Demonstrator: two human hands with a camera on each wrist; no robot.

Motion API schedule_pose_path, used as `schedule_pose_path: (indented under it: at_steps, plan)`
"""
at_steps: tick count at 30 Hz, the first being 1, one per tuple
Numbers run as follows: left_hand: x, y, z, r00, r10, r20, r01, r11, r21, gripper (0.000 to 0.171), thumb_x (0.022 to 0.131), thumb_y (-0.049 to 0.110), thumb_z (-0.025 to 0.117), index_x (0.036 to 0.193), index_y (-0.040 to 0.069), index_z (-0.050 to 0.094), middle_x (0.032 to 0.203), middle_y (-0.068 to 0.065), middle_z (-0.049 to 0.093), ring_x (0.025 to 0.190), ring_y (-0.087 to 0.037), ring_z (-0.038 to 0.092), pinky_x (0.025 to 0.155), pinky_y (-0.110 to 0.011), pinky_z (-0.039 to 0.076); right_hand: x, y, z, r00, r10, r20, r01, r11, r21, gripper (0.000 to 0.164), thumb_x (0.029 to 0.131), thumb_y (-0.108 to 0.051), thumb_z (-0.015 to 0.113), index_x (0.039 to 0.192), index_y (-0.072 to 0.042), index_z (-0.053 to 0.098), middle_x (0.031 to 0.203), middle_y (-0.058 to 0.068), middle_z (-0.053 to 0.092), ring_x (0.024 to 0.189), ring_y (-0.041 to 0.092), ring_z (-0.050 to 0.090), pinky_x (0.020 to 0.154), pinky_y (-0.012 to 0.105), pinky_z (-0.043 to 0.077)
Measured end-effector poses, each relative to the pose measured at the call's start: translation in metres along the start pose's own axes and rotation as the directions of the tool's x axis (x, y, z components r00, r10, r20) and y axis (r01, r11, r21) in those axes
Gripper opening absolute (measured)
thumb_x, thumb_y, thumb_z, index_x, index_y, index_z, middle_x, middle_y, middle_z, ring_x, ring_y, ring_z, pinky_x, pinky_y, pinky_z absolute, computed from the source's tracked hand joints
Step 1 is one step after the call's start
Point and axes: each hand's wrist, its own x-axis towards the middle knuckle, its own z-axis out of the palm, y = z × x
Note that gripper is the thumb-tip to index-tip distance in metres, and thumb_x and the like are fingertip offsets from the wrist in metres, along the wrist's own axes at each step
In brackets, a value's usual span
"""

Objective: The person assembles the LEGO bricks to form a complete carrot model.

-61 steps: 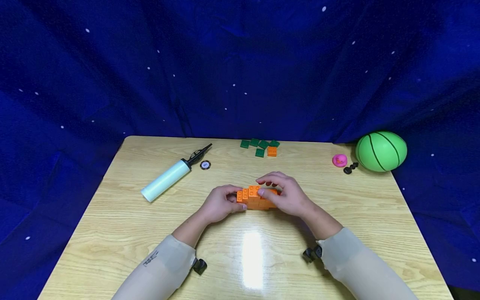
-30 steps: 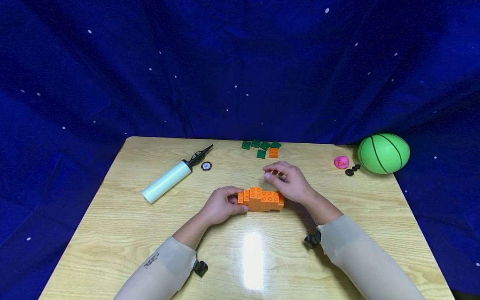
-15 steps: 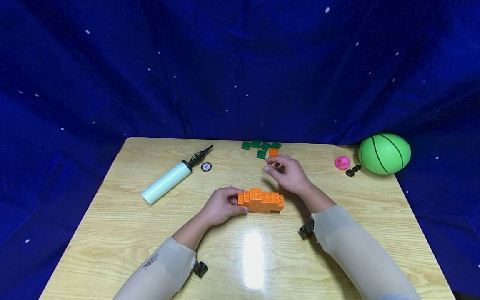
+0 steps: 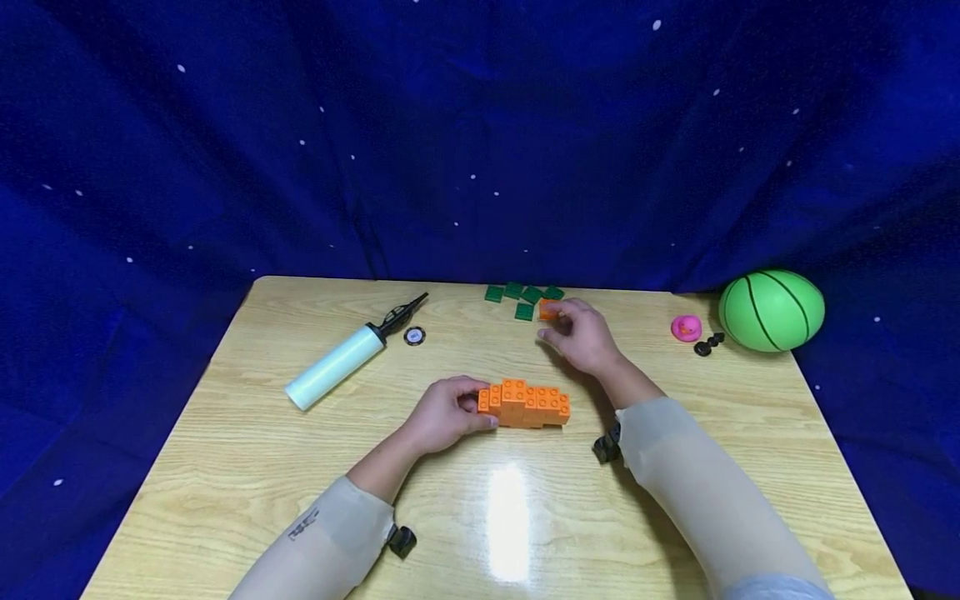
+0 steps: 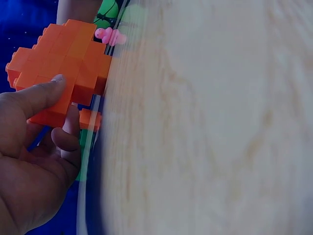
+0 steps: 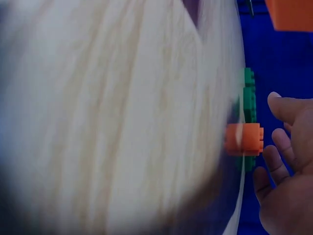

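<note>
My left hand (image 4: 444,417) grips the left end of a stepped block of joined orange toy bricks (image 4: 525,405), thumb on the near side and fingers behind. In the left wrist view the thumb lies flat along the brick block's (image 5: 63,63) face. Further back, my right hand (image 4: 583,335) reaches over the table with thumb and fingers apart. Its fingers overlap a single loose orange brick (image 4: 547,310) in the head view. From the right wrist, that orange brick (image 6: 244,139) stands just beyond the fingertips, with nothing between thumb and fingers.
Several flat green bricks (image 4: 524,312) lie left of the loose orange one. A pale blue hand pump (image 4: 335,367) and a poker chip (image 4: 414,336) are at the left. At the right sit a pink duck (image 4: 686,327), a small black object (image 4: 703,347) and a green ball (image 4: 772,312).
My right hand has left the orange brick block and moved back across the table to the loose orange brick. The left hand keeps its grip on the block, nearly still.
</note>
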Motion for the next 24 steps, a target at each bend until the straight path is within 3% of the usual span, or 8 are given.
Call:
schedule_pose_path:
  at_steps: [3,10,17,24]
  plan:
    - [0.000,0.001,0.000,1.000,0.004,-0.002,-0.004,1.000,0.007,0.050,0.083,0.013,0.089,0.129,0.004,0.071,0.106,-0.003,0.071,0.085,-0.014,0.071,0.075,-0.029,0.058,0.004,0.006,0.000,1.000,0.005,-0.008,-0.006,1.000,-0.021,0.049,0.092,-0.018,0.081,0.136,-0.003,0.064,0.128,0.018,0.062,0.109,0.035,0.060,0.096,0.050,0.049]
    - [0.000,-0.001,0.000,1.000,0.006,-0.001,-0.006,1.000,0.017,0.051,0.083,0.015,0.089,0.129,0.004,0.070,0.104,-0.003,0.071,0.083,-0.014,0.070,0.073,-0.028,0.058,0.015,0.014,0.002,0.998,0.061,-0.018,-0.062,0.997,-0.055,0.056,0.093,-0.019,0.080,0.142,-0.003,0.060,0.143,0.021,0.055,0.128,0.041,0.048,0.111,0.052,0.035]
    - [0.002,-0.001,0.004,1.000,0.014,0.013,-0.014,1.000,0.013,0.049,0.084,0.013,0.088,0.129,0.005,0.071,0.108,-0.001,0.071,0.087,-0.013,0.072,0.075,-0.028,0.059,0.018,0.020,0.001,0.993,0.115,-0.006,-0.115,0.989,-0.091,0.053,0.096,-0.020,0.076,0.144,-0.004,0.059,0.148,0.020,0.053,0.137,0.042,0.043,0.116,0.053,0.031]
    - [0.000,0.000,0.001,1.000,0.003,0.009,-0.003,1.000,0.014,0.048,0.084,0.014,0.088,0.128,0.006,0.072,0.112,-0.002,0.071,0.091,-0.013,0.072,0.077,-0.029,0.059,0.025,0.018,0.002,0.995,0.101,-0.006,-0.101,0.987,-0.126,0.049,0.096,-0.019,0.075,0.141,-0.003,0.062,0.143,0.019,0.060,0.136,0.040,0.047,0.117,0.049,0.030]
